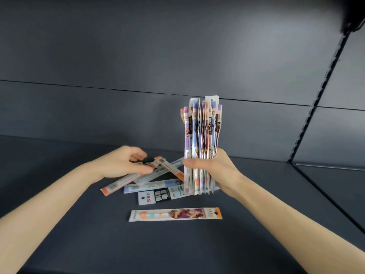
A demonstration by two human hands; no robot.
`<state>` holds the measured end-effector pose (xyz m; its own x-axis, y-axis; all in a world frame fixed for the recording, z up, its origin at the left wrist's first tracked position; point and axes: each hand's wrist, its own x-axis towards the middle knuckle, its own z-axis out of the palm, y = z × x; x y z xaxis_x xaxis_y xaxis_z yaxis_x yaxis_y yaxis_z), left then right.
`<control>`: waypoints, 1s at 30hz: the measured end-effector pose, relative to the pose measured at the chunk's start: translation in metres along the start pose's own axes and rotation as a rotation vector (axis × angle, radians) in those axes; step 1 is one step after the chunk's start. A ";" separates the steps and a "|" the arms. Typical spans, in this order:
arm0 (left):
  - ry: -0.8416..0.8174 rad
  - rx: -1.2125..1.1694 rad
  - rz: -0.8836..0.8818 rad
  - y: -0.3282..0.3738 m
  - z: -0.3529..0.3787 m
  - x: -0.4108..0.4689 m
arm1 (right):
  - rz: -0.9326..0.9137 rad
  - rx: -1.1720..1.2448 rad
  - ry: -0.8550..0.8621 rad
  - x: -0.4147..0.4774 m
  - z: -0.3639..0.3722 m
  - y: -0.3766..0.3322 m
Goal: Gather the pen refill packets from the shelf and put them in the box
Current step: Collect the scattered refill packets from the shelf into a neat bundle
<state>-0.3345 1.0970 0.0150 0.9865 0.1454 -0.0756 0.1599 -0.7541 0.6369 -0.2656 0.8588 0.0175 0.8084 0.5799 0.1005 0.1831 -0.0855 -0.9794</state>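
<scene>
Grey shelf (79, 224), right hand (215, 171) gripping packets (201, 131) upright

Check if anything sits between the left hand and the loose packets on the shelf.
Nothing visible does: the left hand touches the loose packets on the shelf. The right hand holds an upright bundle to their right. The box is out of view.

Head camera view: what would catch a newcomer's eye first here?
The thick upright bundle of pen refill packets stands out first, held right of centre in the right hand. Left of it, the left hand pinches into loose packets scattered on the dark shelf. One illustrated packet lies alone nearest the camera.
</scene>
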 end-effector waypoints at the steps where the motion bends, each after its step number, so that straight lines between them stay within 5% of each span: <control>1: -0.034 0.081 -0.026 -0.011 -0.006 0.004 | 0.009 -0.010 0.009 0.006 0.007 -0.001; 8: -0.125 0.305 0.024 -0.043 -0.030 0.037 | 0.033 -0.025 0.110 0.036 0.049 -0.007; 18: 0.055 0.124 0.053 -0.058 -0.027 0.044 | 0.089 -0.063 0.185 0.047 0.070 0.002; 24: 0.268 -0.259 0.090 -0.057 -0.033 0.038 | 0.102 -0.052 0.209 0.047 0.070 0.003; 30: 0.205 -0.611 0.227 -0.025 -0.023 0.023 | 0.047 -0.030 0.189 0.040 0.066 -0.002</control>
<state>-0.3163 1.1340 0.0144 0.9570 0.1895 0.2196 -0.1586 -0.2922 0.9431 -0.2704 0.9354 0.0123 0.9065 0.4129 0.0885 0.1570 -0.1349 -0.9784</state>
